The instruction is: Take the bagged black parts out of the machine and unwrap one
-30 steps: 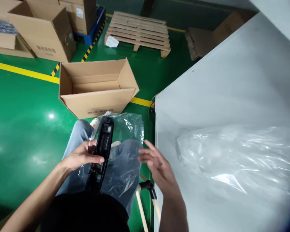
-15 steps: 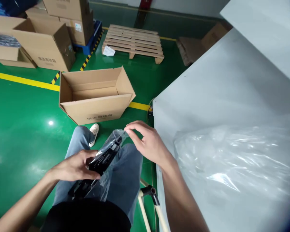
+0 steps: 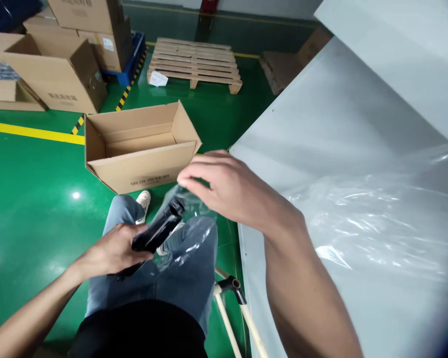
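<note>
My left hand is wrapped round a long black plastic part, held at a slant above my lap. A clear plastic bag surrounds the part's upper end and hangs loose to its right. My right hand pinches the upper edge of the bag between thumb and fingers, a little beyond the part's far end. The part's lower end is mostly hidden by my left hand, and its exact kind does not show.
An open cardboard box stands on the green floor just ahead. More cartons and a wooden pallet lie farther off. To my right is a grey-white surface with clear plastic bags. A pipe frame stands beside my leg.
My right hand has moved up and slightly left, pulling the bag's edge. The black part has turned in my left hand, and the bag now spreads wider on its right side.
</note>
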A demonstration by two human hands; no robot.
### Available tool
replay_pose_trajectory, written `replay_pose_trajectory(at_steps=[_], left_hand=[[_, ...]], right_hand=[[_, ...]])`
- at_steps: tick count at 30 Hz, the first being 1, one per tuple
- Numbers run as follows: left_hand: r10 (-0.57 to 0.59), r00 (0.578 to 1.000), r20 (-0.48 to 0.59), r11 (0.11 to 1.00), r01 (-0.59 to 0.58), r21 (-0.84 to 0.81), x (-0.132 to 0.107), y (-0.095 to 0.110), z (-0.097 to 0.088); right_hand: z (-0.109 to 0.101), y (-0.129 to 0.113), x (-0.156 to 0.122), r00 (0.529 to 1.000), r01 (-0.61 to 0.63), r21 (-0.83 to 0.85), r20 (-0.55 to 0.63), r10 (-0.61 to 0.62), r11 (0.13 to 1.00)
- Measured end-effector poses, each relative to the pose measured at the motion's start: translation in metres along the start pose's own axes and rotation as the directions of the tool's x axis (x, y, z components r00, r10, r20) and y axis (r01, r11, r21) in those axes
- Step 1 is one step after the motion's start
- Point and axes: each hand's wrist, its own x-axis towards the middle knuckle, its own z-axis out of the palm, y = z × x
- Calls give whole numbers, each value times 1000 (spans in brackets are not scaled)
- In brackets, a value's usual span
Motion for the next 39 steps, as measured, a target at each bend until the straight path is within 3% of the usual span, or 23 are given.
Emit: replay_pose_trajectory(at_steps=[1,3,5,6,9,11,12,14,16,17,19,20,23,26,29,31,34,37,39], left_hand=[[-9,999,-36,994,5,-111,3,-2,-1],[-57,989,-135,934,5,-358,9,-8,-1],[-175,948,-266,816,-11,-578,16,-14,0],[-248,912,-326,745,-35,-666,20,-16,2],[-405,806,-431,544,-167,-822,30,-19,6],[-450,768,-455,455,-241,-857,35,-18,10],[-462,760,-458,424,-265,-866,37,-18,11],[-471,757,-452,380,-288,-879,40,-19,15],[-460,769,-444,347,-305,-887,42,-20,18],[-453,773,-444,332,-316,-889,42,-22,20],[-453,768,-453,305,-344,-888,44,-24,26],[-457,762,-459,294,-358,-886,45,-25,29],[-464,757,-459,261,-378,-888,46,-26,39],[-476,750,-460,214,-408,-887,46,-27,45],[-524,699,-487,184,-465,-866,46,-29,40],[-554,660,-507,177,-502,-846,46,-31,32],[-553,622,-554,195,-550,-812,47,-31,22],[-523,635,-569,225,-542,-810,47,-26,25],[-511,654,-558,222,-527,-820,47,-21,35]], right_hand=[[3,-1,-1,989,-51,5,-141,51,999],[16,-4,-8,892,-174,47,-416,178,984],[41,-13,-22,790,-246,134,-547,279,960],[58,-18,-31,779,-250,187,-544,312,950],[117,-41,-62,873,-228,350,-339,350,909],[155,-55,-81,872,-296,428,-244,424,854],[172,-60,-89,832,-363,477,-222,509,801],[202,-68,-100,698,-508,612,-121,706,607],[225,-71,-104,544,-581,757,88,834,299],[233,-72,-104,489,-580,803,210,846,136],[244,-72,-100,468,-527,845,376,800,-90],[247,-72,-97,483,-492,860,402,778,-139],[248,-71,-89,514,-392,911,333,791,-128],[249,-70,-87,437,-346,925,309,845,-159],[253,-71,-92,367,-287,931,326,871,-227],[255,-72,-98,338,-283,932,318,886,-227],[254,-74,-103,353,-335,934,244,903,-121],[251,-78,-98,405,-367,928,90,910,71],[250,-79,-89,399,-389,904,-8,917,177]])
